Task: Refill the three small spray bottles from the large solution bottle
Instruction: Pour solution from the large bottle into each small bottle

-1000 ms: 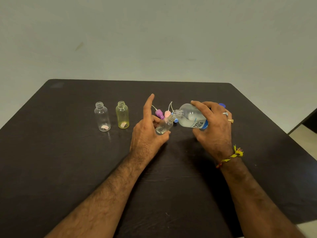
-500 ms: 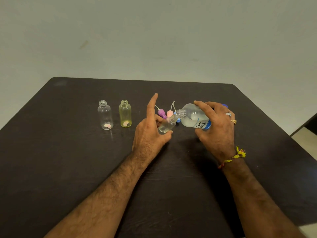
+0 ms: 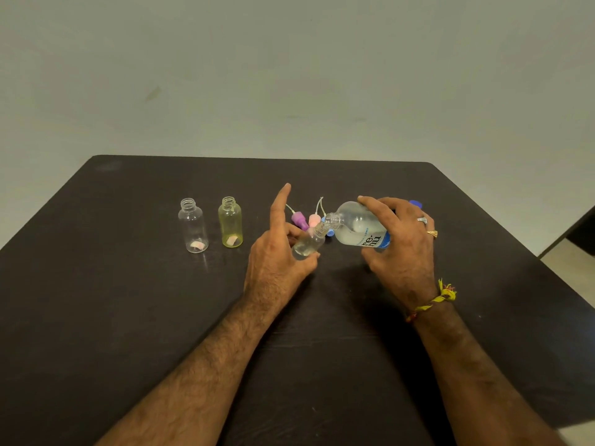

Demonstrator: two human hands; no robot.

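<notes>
My left hand (image 3: 277, 252) grips a small clear spray bottle (image 3: 307, 244), tilted to the right with its index finger pointing up. My right hand (image 3: 397, 239) holds the large solution bottle (image 3: 357, 228), with a blue label, tipped on its side so that its mouth meets the small bottle's neck. Clear liquid sits in the small bottle's lower part. Two more small bottles stand upright and uncapped at the left: a clear one (image 3: 192, 225) and a yellow one (image 3: 230, 222).
Behind my hands lie spray tops with thin tubes, one purple (image 3: 297, 217) and one pink (image 3: 314, 219). A blue cap (image 3: 416, 204) peeks out behind my right hand. The dark table (image 3: 128, 317) ends at a far edge near the pale wall and drops off at the right.
Both hands hold the same pouring pose. The liquid level in the small bottle looks slightly higher. The view shifted a little.
</notes>
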